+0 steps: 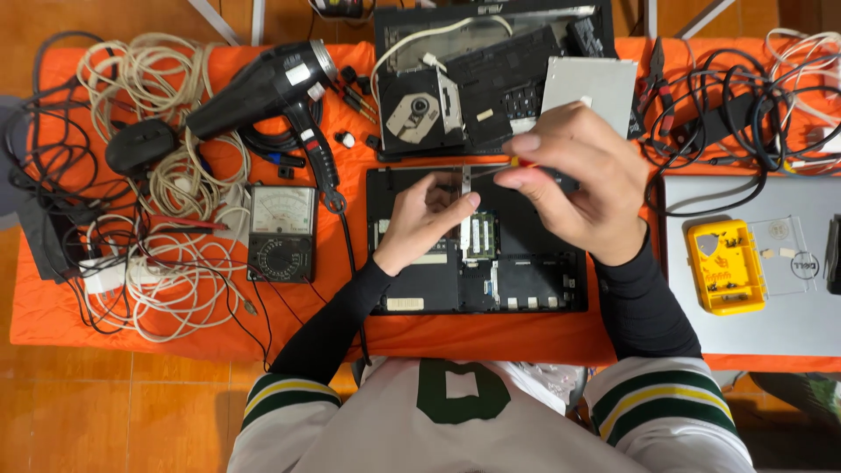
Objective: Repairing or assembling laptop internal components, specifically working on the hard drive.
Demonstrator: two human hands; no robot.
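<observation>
Two hands, left hand [427, 219] and right hand [574, 180], work one opened laptop [526, 271].

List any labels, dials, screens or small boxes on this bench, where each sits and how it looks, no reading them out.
Analog multimeter: left of the open laptop, black, pale dial face.
Yellow parts box: on the grey closed laptop at right, clear lid open.
White sticker: laptop's lower-left corner, rectangular.

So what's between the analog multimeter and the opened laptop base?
In the head view, bare orange cloth between multimeter and laptop base, crossed by the hair dryer's black cord.
</observation>
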